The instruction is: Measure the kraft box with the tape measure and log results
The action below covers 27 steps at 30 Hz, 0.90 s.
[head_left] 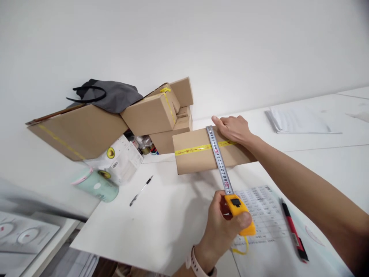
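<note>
My left hand [223,225] grips a yellow tape measure [239,211] near the table's front edge. Its steel blade [219,159] runs away from me across a flat cardboard box [196,156] sealed with yellow tape. My right hand [233,129] lies on the box's far right corner, with the thumb pinning the blade's end to the far edge and the fingers curled on the box top. The box lies flat on the white table [161,215].
A printed sheet [262,215] and a red-and-black pen [292,231] lie right of the tape measure. A black pen [141,190] lies left. Stacked cardboard boxes [155,111], a grey bag [109,94], white packets [121,159] and a mint cup [99,184] crowd the back left. Papers [296,121] sit far right.
</note>
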Motion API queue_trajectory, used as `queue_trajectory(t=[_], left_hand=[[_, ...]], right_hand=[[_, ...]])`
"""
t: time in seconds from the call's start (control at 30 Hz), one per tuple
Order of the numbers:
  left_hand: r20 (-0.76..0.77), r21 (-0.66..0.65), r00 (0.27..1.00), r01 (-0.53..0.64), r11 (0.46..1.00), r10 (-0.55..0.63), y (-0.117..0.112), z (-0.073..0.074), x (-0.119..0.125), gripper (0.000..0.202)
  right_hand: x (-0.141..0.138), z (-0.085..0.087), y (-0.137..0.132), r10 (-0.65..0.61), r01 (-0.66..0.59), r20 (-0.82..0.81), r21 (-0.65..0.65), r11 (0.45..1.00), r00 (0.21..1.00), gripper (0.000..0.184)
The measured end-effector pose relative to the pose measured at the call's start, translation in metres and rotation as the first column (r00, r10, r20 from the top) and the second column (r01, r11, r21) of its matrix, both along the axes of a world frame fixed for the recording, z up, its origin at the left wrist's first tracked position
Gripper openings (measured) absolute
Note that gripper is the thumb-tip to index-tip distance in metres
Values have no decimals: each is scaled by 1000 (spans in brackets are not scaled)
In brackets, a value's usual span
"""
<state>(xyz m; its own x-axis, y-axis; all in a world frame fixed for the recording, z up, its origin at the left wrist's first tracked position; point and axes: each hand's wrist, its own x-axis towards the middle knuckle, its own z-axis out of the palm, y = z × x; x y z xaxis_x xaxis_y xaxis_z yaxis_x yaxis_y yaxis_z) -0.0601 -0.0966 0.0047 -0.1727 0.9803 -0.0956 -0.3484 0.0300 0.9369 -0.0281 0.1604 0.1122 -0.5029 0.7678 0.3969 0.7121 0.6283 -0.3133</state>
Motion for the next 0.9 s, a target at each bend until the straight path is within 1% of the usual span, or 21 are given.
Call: queue_trajectory(t=[0.27,0.37,0.53,0.63,0.77,0.9], left_hand=[[37,-34,999,-18,999,20,1,-1,1,55],[17,-39,1000,-17,999,18,2,-3,1,55],[-60,-55,998,-23,998,20,0,-7,-1,58],[-64,-50,998,-5,999,1,-3,-7,-1,59],[-62,-54,998,5,999,-9,-6,-7,-1,57],[-67,-68,998,7,998,-12,-5,-6,-1,57]], right_hand=[[-4,-1,-2,-40,40,-11,28,999,999,67],[-5,-3,0,-43,43,-7,36,998,999,68],[-6,-4,1,-67,66,12,58,996,998,67],[-5,-4,1,-78,77,11,56,995,997,65],[-4,-6,1,-60,61,-13,59,996,998,63],[-4,-8,2,-62,64,-29,57,996,998,63]])
